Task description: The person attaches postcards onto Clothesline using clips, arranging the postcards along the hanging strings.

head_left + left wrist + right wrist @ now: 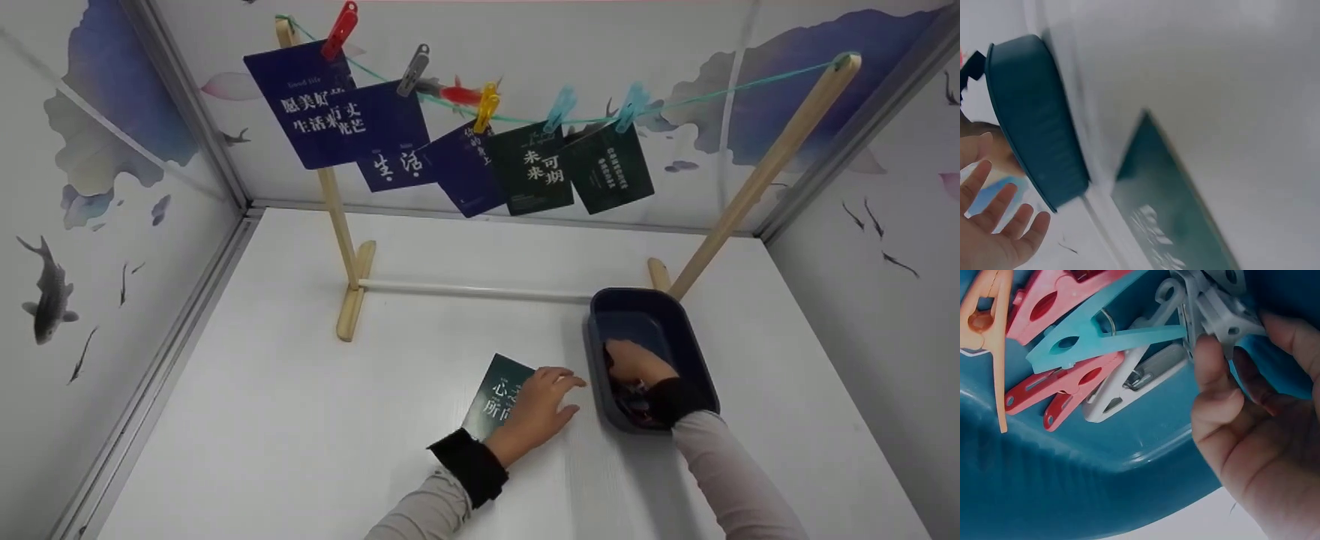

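Note:
My left hand [534, 411] hovers above the table with its fingers spread and loosely bent, holding nothing. Under it lies a dark green card [489, 399] with white characters, partly hidden by the hand. In the left wrist view the card [1171, 208] is apart from the fingers. My right hand [636, 364] reaches down into a dark blue plastic basin [694, 352]. In the right wrist view, thumb and fingers pinch a grey clothespin [1230, 318]. Beside it lie a turquoise clothespin [1072, 340], red clothespins [1064, 388], a white clothespin [1114, 396] and an orange clothespin [985, 323].
Behind stands a wooden rack with a left post [337, 225], a right post [765, 176] and a white crossbar [480, 290]. From its green string [739, 90] hang several blue and green cards [394, 135], clipped by coloured clothespins [487, 105]. Patterned panels enclose the white table [300, 420].

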The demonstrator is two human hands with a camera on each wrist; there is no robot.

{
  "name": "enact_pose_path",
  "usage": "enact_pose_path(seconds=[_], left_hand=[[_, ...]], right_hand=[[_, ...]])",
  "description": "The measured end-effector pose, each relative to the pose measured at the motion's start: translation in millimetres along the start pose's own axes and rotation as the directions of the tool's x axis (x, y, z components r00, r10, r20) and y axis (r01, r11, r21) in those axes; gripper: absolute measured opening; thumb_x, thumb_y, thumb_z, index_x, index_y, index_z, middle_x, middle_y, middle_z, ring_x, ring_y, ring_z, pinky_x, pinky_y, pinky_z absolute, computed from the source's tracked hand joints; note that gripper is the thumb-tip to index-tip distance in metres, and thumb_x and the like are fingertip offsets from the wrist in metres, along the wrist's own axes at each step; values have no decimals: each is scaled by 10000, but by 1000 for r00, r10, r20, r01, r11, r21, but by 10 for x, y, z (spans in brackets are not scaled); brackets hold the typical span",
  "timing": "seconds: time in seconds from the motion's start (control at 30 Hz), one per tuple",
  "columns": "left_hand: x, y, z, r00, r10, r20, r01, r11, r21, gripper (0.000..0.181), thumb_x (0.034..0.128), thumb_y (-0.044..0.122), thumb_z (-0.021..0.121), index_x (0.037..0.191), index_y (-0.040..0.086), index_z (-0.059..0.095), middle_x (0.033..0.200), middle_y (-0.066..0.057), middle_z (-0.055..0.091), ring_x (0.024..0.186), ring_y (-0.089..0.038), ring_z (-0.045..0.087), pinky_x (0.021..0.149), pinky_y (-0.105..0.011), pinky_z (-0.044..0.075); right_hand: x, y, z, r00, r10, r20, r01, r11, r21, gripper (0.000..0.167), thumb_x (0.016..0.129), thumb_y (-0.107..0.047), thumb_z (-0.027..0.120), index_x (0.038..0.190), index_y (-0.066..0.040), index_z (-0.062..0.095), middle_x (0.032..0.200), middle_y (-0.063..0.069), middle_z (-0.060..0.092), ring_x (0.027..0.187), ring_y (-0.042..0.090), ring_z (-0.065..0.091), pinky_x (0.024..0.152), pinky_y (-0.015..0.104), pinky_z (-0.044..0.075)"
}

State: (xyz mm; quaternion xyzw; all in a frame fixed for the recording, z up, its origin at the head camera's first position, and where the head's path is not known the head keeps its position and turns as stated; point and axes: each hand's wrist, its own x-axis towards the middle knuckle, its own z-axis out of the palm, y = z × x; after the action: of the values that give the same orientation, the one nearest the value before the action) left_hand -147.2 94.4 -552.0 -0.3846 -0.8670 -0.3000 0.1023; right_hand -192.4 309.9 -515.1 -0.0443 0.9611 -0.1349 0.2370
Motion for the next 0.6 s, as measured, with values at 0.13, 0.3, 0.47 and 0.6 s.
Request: enact_pose_path(seconds=[0.13,0.3,0.47,0.6], left_hand=[[-95,-248,-95,982,-183,39,182,983,31,382,821,233,726,1170,153,592,1104,-52,556,1038,-209,510,816,-317,467],[-234,-550,-235,915,-399,67,401,916,-20,555,797,326,742,1254,95,528,1117,-125,525,1020,-271,485,777,-418,443],[-353,-699,-326,871,-486,75,491,869,-68,689,754,391,768,1276,43,484,1140,-174,516,1020,-318,492,796,-454,464],[-395,-699,-384,835,-541,104,550,830,-95,807,687,388,823,1269,-33,455,1116,-222,496,980,-345,487,790,-453,477]], right_hand=[[-86,23,-90,997,-14,-70,16,1000,18,150,815,-55,612,887,46,529,808,146,569,703,237,532,639,376,468],[-202,20,-247,988,-4,-154,16,997,75,175,816,-75,624,889,75,573,797,157,609,671,214,560,616,364,482],[-286,-27,-386,973,-23,-231,44,995,85,191,841,-78,618,923,95,621,829,190,635,666,212,585,612,365,502],[-326,-135,-479,960,-48,-277,79,991,104,253,852,-72,607,1025,113,607,863,198,627,654,194,601,609,343,515]])
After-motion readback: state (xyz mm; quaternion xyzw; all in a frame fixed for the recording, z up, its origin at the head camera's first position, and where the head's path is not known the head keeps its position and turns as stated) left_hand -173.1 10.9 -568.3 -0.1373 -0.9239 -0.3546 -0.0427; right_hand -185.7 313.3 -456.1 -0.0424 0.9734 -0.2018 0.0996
